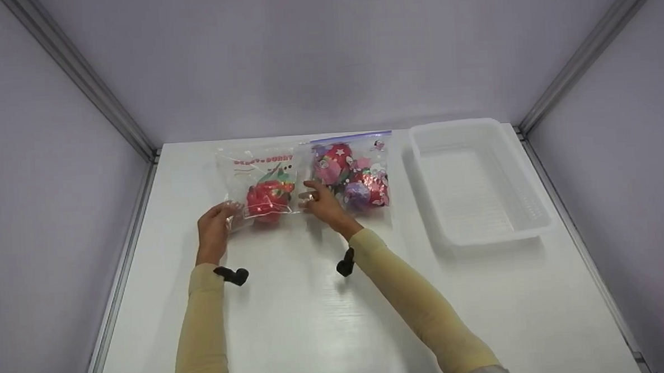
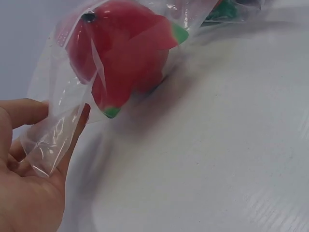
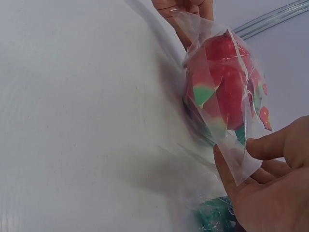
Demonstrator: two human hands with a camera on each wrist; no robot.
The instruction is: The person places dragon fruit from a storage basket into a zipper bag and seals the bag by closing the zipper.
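A clear zip bag (image 1: 258,173) with a red and green toy (image 1: 265,199) inside is lifted at its near edge off the white table (image 1: 315,322). My left hand (image 1: 227,209) pinches its near left corner; in the left wrist view the left hand (image 2: 55,123) has the corner of the zip bag (image 2: 48,145) between thumb and fingers, with the red toy (image 2: 120,53) above. My right hand (image 1: 309,195) pinches the near right corner. The right wrist view has the right hand (image 3: 236,155) on the plastic below the red toy (image 3: 222,87).
A second zip bag (image 1: 354,171) full of several colourful toys lies just right of the first, behind my right hand. A white plastic tray (image 1: 526,200) stands at the right of the table. Grey walls close in the back and both sides.
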